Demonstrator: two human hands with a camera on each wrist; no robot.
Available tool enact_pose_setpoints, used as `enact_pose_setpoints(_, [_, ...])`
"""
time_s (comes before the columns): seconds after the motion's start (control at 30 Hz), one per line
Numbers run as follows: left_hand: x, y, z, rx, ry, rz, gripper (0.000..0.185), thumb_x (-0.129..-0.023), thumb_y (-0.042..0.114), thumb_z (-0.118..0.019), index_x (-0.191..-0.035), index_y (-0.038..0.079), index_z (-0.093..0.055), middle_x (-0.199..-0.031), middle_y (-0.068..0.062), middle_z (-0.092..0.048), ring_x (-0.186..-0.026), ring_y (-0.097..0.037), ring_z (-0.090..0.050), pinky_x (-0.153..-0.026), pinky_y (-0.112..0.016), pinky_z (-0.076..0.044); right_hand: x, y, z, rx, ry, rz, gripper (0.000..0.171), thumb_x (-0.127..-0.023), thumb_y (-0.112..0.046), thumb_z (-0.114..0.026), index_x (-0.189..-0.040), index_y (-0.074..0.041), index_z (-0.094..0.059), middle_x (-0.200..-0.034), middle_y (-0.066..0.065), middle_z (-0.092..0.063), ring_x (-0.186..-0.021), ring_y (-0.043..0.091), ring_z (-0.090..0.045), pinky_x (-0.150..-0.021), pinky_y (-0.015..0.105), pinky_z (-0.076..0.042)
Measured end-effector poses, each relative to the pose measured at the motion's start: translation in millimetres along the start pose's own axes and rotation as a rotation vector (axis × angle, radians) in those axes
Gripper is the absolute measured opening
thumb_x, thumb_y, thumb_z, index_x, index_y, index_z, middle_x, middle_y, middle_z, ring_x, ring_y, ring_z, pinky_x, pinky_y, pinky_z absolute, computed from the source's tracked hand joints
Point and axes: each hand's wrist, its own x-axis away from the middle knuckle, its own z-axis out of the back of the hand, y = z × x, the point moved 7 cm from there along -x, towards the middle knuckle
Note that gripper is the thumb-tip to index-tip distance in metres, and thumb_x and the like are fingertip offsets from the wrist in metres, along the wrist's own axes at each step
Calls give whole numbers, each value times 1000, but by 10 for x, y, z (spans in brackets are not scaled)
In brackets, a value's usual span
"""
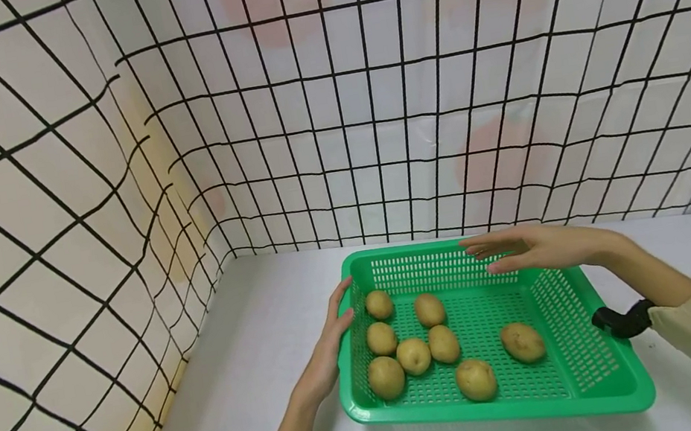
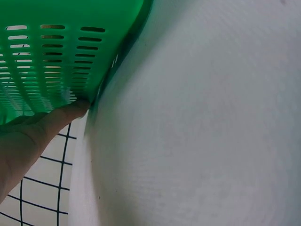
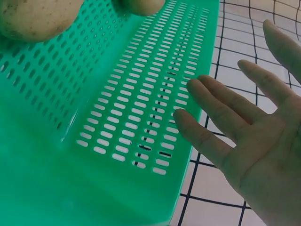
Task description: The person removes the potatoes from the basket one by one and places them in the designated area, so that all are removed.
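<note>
**Hands at the basket, potatoes all inside**

The green basket [image 1: 585, 358] sits on the white tabletop [image 1: 258, 350], towards the near right of it, with eight potatoes [image 1: 414, 355] lying loose on its slotted floor, most of them bunched in the left half and one apart to the right [image 1: 523, 342]. None is in a hand and none lies outside, so as far as I can judge the potatoes are settled and what is in hand is the basket itself, which rests flat and is not yet lifted.

The left hand [image 1: 332, 346] lies against the basket's left wall, fingers [image 2: 70, 113] straight and pressing the outside of it just under the rim, not curled round anything. The right hand [image 1: 534, 247] hovers over the far rim, palm down, fingers [image 3: 221, 106] spread and released, touching nothing I can make out.

For room: bare tabletop stretches left and far of the basket up to the checked cloth backdrop [image 1: 108, 170], which closes off the left and far sides. The basket's near edge sits close to the tabletop's near edge.
</note>
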Motion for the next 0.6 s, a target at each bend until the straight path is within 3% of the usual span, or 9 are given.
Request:
enact_pose_setpoints(0.27, [9, 11, 3, -2, 0, 1, 54, -112, 40, -26, -163, 41, -9, -174, -4, -5, -160, -37, -7, -123, -70, -15, -181, -56, -65, 10, -39, -12, 62, -104, -38, -61, -159, -16, -41, -159, 16, -48, -147, 40, -46, -115, 65, -39])
enact_pose_setpoints(0.6, [13, 8, 12, -5, -2, 4, 53, -112, 41, -26, -163, 43, -10, -174, -2, -5, -160, -36, -8, -123, -71, -16, -430, -20, -200, -24, -103, 47, 57, -105, -33, -60, -158, -17, -44, -158, 17, -48, -149, 39, -43, -117, 61, -38])
